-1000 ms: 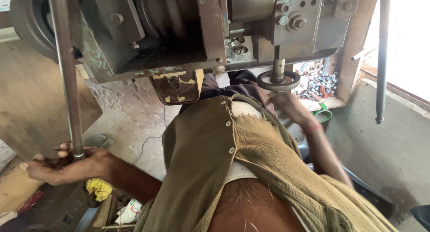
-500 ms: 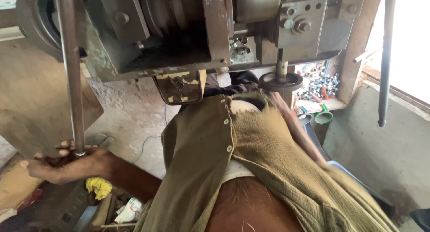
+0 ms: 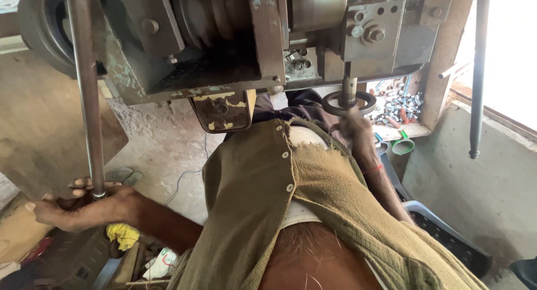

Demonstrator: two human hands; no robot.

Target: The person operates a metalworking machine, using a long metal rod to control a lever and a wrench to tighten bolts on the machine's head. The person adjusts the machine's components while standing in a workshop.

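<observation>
The left hand point(image 3: 78, 206) is closed in a fist around the lower end of a long steel lever rod point(image 3: 84, 88), fingers wrapped over it and thumb stretched out toward the left edge of the view; the rod rises straight up from the grip to the top of the picture, passing in front of a dark pulley wheel point(image 3: 39, 27). Below that hand lie a yellow rag point(image 3: 124, 234) and some scraps of paper and wood, too cluttered to sort out. In the middle hangs the heavy body of a worn metal machine point(image 3: 224, 44), with chipped greenish paint, a grooved drum inside its frame and a small yellowed plate point(image 3: 224, 111) hanging under it. Under the machine the person's olive button shirt point(image 3: 263, 200) fills the foreground. Further right, the right hand point(image 3: 353, 125) reaches up to a dark round ring point(image 3: 348, 102) seated on a short vertical spindle beneath the machine head; the fingertips touch the ring's near edge, but whether they pinch it cannot be told. Behind the ring sits a heap of small shiny metal parts point(image 3: 397, 108), a green cup point(image 3: 404, 144) just below it, and at far right a second thin rod point(image 3: 478, 72) hangs down.
</observation>
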